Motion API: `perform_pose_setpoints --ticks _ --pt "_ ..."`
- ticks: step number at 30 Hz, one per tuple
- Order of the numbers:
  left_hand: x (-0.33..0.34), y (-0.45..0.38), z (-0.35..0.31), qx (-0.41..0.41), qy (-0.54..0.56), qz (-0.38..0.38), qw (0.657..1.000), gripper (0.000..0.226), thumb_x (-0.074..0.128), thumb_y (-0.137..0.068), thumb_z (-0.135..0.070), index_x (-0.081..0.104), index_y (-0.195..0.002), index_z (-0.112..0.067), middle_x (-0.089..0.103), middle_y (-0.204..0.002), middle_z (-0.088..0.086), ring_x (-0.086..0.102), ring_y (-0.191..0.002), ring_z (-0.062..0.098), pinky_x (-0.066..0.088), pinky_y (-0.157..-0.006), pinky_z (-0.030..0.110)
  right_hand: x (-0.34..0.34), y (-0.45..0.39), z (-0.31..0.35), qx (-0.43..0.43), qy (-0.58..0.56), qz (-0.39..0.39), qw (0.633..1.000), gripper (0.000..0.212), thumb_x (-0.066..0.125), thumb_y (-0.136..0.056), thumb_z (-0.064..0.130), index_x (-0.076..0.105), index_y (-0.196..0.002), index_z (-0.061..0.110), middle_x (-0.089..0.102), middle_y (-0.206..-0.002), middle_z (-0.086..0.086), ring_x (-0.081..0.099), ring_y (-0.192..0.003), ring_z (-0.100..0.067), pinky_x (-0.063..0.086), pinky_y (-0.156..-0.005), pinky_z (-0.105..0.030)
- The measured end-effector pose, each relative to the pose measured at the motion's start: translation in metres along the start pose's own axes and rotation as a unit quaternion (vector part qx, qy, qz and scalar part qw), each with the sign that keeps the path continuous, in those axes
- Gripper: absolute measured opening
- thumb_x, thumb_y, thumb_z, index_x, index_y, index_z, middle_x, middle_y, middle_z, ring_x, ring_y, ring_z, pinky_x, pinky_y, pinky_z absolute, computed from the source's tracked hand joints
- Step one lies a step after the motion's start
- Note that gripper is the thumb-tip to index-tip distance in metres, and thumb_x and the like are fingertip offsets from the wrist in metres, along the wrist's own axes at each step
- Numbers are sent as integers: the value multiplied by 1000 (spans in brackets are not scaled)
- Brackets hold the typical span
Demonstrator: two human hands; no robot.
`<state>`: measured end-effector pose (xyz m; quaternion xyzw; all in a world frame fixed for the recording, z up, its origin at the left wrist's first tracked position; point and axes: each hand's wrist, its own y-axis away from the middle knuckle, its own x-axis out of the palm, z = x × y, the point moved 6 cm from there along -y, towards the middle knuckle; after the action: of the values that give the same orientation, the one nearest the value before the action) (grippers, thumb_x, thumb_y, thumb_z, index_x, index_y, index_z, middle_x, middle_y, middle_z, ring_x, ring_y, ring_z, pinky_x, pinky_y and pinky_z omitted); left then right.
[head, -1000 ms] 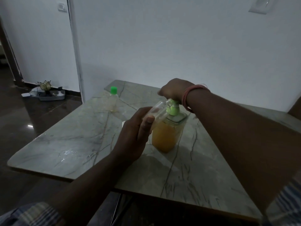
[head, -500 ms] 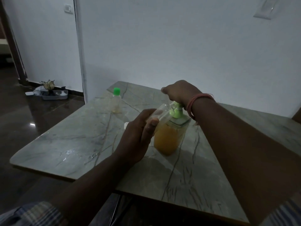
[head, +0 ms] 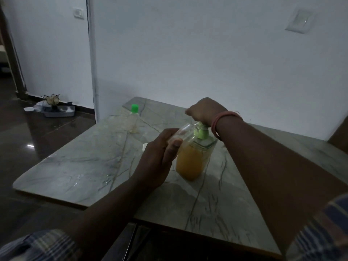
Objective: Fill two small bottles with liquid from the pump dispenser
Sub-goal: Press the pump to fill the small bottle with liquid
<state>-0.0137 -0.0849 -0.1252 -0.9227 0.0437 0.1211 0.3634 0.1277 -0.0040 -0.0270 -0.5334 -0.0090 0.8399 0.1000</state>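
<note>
A clear pump dispenser [head: 192, 161] of orange liquid with a green pump stands mid-table. My right hand [head: 204, 111] sits on top of the green pump head, fingers curled over it. My left hand [head: 160, 157] grips a small clear uncapped bottle [head: 183, 133], tilted with its mouth at the pump's spout. A second small bottle [head: 134, 119] with a green cap stands upright farther back on the left. A small white cap [head: 144, 147] peeks out behind my left hand.
The grey marble table [head: 79, 162] has its near edge close to me and a white wall right behind it. On the dark floor to the left lies a grey tray [head: 59, 112] with small items.
The pump head and my right hand have risen a little. My left hand keeps the small bottle at the spout.
</note>
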Motion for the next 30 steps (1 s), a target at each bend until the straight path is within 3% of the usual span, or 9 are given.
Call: perform_pose_setpoints --ticks 2,7,10,14,17,21,26,30 --pt "-1 1 -2 8 5 -3 1000 56 33 -97 -57 54 -130 -17 59 -84 -17 61 -69 -3 42 -53 9 -3 2 3 0 -6 9 1000 30 58 -93 29 57 -69 12 63 -78 -7 55 -64 -21 42 -60 -29" --pt "-1 -1 -2 24 -15 -2 1000 50 37 -95 -53 51 -130 -20 60 -88 -19 61 -73 -5 43 -54 7 -4 -2 -2 4 -52 0 999 32 61 -93 35 55 -71 13 59 -76 -5 52 -61 -20 38 -55 -27" --pt "-2 -3 -2 28 -18 -2 999 48 39 -97 -53 53 -127 -19 59 -87 -21 61 -72 -4 43 -54 7 1 -7 -6 14 -29 7 999 29 60 -92 33 56 -71 13 61 -79 -5 55 -68 -21 40 -62 -28" --pt "-5 -1 -5 23 -10 -7 1000 46 39 -95 -57 51 -126 -25 61 -83 -24 61 -70 -6 41 -54 5 0 -9 2 4 34 -11 999 26 57 -88 30 54 -68 14 59 -71 -3 53 -61 -20 36 -54 -27" --pt "-4 0 -5 21 -8 -2 1000 56 36 -92 -64 51 -128 -24 60 -92 -35 61 -72 -8 41 -56 4 -5 -7 3 -10 41 -19 999 29 58 -89 34 55 -68 13 58 -68 -3 52 -60 -19 34 -52 -27" --pt "-2 -2 2 26 -11 -1 1000 50 40 -94 -56 52 -128 -20 60 -90 -34 61 -71 -6 41 -55 5 -3 -9 -4 5 -3 -46 999 29 57 -88 32 53 -65 13 57 -67 -3 52 -59 -20 33 -51 -27" --pt "0 1 0 16 11 5 1000 63 39 -93 -64 50 -133 -17 60 -83 -22 59 -70 -8 41 -55 6 -4 -5 -1 -3 10 -37 999 25 56 -86 30 54 -67 15 59 -69 -3 56 -64 -22 36 -54 -28" --pt "6 3 1 15 42 38 998 57 35 -94 -63 46 -135 -25 58 -88 -24 57 -68 1 40 -56 10 -10 0 0 -9 -1 -48 999 28 57 -89 32 54 -67 14 58 -67 -2 55 -63 -21 36 -52 -27"
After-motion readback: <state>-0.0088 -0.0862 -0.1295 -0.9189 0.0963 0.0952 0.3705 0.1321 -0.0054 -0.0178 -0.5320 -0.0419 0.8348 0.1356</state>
